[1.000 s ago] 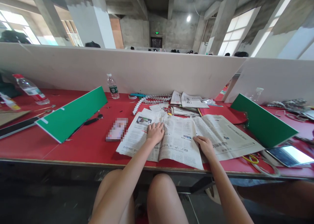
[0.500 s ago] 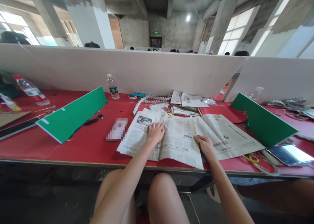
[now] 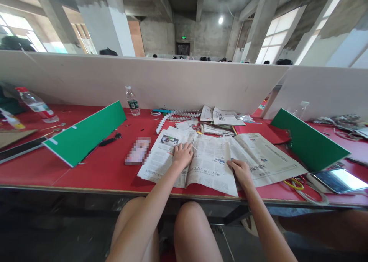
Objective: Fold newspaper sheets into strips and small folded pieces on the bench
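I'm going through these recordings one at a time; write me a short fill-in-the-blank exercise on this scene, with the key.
The hand nearer the printed photo on the newspaper is the ____ one.
The tabletop is ____.
The upright board on the left is ____.
The bottle nearest the newspaper has a ____ cap.

Missing words: left; red; green; white.

Slender bare forearms (image 3: 158,197) taper to an uncovered left hand (image 3: 183,154) and right hand (image 3: 240,170), and the rounded knees (image 3: 194,225) are bare.

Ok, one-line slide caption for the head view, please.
Left hand resting on an open newspaper, right hand at a page edge, between two green boards on a red table.
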`<state>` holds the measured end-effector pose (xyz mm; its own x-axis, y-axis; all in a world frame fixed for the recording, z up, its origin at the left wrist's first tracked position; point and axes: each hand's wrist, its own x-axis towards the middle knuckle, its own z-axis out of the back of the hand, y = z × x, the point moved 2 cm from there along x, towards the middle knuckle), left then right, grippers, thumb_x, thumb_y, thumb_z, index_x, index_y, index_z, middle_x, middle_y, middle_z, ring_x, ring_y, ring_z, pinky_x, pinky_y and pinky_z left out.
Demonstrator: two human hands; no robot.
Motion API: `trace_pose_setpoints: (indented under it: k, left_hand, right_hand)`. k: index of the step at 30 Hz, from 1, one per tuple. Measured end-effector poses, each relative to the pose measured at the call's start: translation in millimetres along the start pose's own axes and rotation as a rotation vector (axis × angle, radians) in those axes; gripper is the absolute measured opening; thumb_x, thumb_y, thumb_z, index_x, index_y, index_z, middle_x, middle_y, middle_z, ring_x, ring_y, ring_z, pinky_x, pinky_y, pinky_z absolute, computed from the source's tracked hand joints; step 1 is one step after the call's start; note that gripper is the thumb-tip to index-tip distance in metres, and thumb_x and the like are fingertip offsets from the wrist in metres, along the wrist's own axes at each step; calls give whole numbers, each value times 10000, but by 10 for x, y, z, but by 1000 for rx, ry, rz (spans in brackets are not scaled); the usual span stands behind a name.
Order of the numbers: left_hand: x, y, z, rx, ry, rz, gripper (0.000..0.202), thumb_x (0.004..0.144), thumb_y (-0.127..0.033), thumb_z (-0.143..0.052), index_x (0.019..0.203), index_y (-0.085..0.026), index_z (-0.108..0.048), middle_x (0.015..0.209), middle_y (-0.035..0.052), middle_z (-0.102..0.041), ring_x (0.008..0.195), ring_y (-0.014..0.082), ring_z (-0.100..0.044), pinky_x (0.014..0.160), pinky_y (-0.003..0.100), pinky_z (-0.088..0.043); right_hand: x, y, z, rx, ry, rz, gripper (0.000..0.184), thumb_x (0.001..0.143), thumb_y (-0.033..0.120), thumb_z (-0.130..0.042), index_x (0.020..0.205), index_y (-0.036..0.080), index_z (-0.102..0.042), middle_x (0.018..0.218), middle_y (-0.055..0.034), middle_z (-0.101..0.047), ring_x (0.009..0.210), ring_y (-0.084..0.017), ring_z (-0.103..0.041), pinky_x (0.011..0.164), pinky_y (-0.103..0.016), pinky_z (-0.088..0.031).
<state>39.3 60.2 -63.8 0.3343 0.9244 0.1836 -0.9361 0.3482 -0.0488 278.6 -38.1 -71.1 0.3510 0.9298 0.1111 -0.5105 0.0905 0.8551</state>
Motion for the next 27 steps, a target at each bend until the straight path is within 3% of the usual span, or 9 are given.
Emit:
trace_pose_setpoints:
  k: [4, 10, 27]
  left_hand:
    - [-1, 22, -9, -30, 27, 7, 503, 907, -306, -256, 1391, -245, -380, 1437, 13, -408, 1272, 286, -338, 1024, 470, -262]
    - [19, 63, -67, -78, 70, 2, 520, 921, -330, -211, 1421, -245, -323, 1489, -25, -308, 1380, 238, -210, 1136, 447, -95]
    - [30, 65, -83, -92, 78, 12, 521, 921, -342, -212, 1411, -233, -350, 1491, -13, -299, 1387, 246, -202, 1145, 455, -92]
  right_hand:
    - [14, -26, 0, 8, 0, 18, 385, 736, 482, -504, 496, 184, -458, 489, 26, -374, 528, -119, -336, 516, -260, -248]
    - [35, -43, 6, 14, -10, -7, 434, 719, 556, -502, 528, 167, -520, 483, 19, -405, 518, -121, -349, 505, -261, -245]
    - [16, -37, 20, 27, -89, -34, 382, 689, 479, -530, 469, 167, -514, 455, 19, -400, 504, -121, -345, 509, -266, -251]
